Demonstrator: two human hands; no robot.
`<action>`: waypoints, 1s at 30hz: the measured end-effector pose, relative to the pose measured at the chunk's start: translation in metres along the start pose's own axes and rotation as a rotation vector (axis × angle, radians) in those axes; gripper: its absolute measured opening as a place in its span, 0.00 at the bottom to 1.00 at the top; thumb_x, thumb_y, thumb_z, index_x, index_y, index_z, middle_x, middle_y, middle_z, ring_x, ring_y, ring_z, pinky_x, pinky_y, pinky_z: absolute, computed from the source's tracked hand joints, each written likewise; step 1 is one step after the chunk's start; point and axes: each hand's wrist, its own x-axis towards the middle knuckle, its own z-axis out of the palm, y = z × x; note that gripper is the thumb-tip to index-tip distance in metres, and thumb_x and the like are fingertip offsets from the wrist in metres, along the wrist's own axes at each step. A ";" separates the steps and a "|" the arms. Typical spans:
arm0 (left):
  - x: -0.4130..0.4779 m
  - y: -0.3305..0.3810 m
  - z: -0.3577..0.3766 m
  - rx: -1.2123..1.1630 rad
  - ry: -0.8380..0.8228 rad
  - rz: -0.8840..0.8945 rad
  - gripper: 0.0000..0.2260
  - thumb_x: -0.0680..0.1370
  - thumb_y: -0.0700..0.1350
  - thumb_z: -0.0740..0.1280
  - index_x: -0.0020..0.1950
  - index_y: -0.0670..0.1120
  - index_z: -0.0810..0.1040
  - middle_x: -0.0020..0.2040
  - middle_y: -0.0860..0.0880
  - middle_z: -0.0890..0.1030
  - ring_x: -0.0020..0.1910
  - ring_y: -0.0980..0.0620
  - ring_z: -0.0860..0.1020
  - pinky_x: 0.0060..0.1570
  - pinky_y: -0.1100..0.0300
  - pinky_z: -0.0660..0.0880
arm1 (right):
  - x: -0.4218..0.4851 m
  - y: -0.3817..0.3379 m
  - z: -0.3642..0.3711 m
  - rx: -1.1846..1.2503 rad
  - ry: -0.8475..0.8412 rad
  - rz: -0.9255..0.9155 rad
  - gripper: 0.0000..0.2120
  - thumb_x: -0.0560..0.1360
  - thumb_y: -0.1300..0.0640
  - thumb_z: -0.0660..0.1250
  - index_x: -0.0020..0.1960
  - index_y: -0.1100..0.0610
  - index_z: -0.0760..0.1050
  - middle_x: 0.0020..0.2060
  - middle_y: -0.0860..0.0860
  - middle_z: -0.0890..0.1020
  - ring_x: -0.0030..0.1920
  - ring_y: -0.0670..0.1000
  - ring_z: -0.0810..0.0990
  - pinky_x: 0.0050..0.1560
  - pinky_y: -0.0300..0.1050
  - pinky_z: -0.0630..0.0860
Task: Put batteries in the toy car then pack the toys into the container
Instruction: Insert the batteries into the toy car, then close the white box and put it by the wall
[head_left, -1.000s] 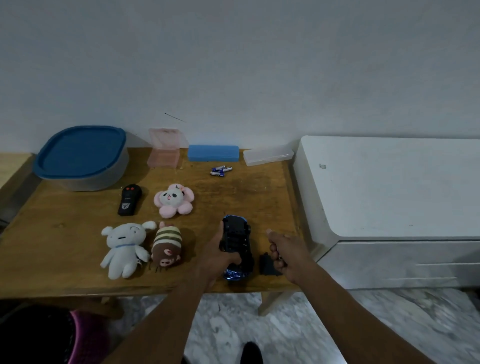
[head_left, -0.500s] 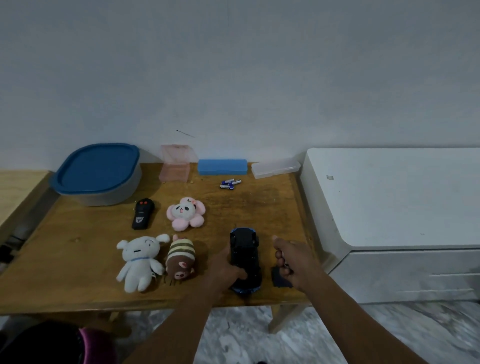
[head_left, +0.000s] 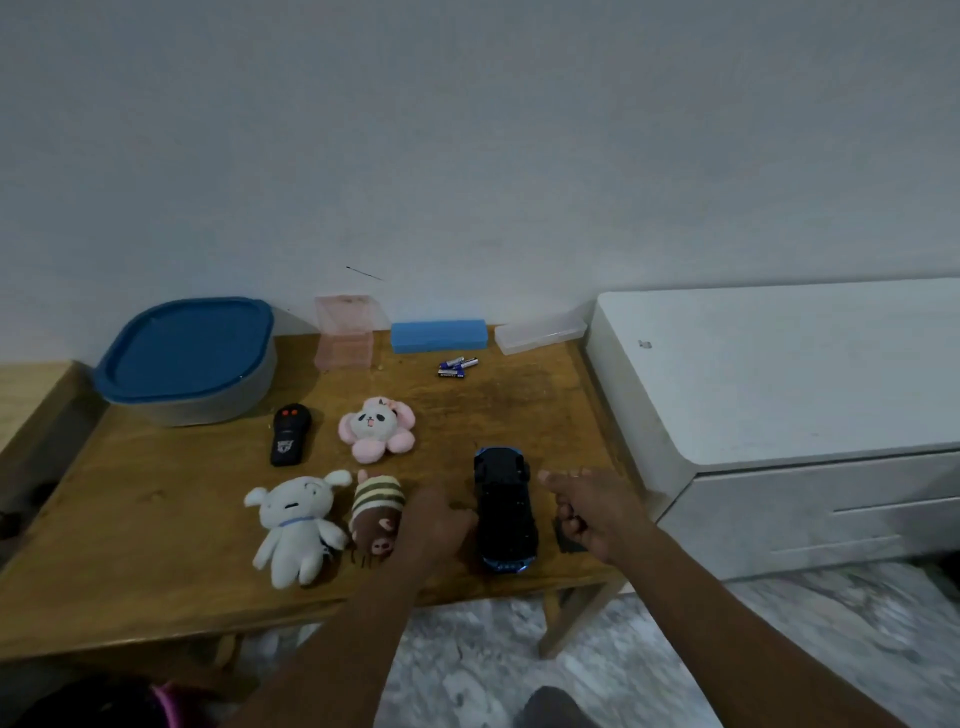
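Observation:
The blue and black toy car lies upside down near the table's front edge. My left hand rests just left of it with the fingers curled, no longer wrapped around it. To the car's right is my right hand, index finger stretched forward and the other fingers curled. A small dark battery cover lies on the table beneath those fingers; I cannot tell whether they grip it. Loose batteries lie at the back. The grey container with a blue lid stands at the back left.
On the wooden table lie a black remote, a pink flower plush, a white plush and a striped brown plush. A pink box, a blue case and a clear case line the wall. A white cabinet stands on the right.
The car has been set down flat on the table and my left hand has come off it to its left side. My right index finger has stretched out forward.

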 end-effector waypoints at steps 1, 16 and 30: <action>-0.001 0.001 -0.003 0.020 0.032 0.020 0.03 0.73 0.40 0.69 0.46 0.43 0.77 0.42 0.48 0.82 0.40 0.50 0.80 0.39 0.53 0.78 | -0.001 0.000 0.001 -0.002 0.012 0.001 0.10 0.74 0.60 0.72 0.39 0.56 0.70 0.26 0.51 0.69 0.28 0.47 0.67 0.24 0.38 0.65; 0.063 0.092 -0.009 -0.070 0.212 0.081 0.24 0.77 0.39 0.67 0.73 0.45 0.69 0.64 0.44 0.78 0.60 0.47 0.77 0.55 0.58 0.73 | 0.054 -0.054 -0.032 -0.271 0.141 -0.169 0.05 0.73 0.60 0.72 0.42 0.60 0.77 0.33 0.55 0.76 0.25 0.47 0.69 0.23 0.37 0.64; 0.177 0.147 0.046 0.381 0.107 0.106 0.20 0.81 0.46 0.63 0.73 0.48 0.67 0.73 0.48 0.68 0.71 0.49 0.67 0.70 0.56 0.65 | 0.173 -0.124 -0.062 -0.752 0.174 -0.419 0.06 0.77 0.51 0.66 0.47 0.53 0.75 0.43 0.48 0.80 0.38 0.42 0.75 0.47 0.36 0.73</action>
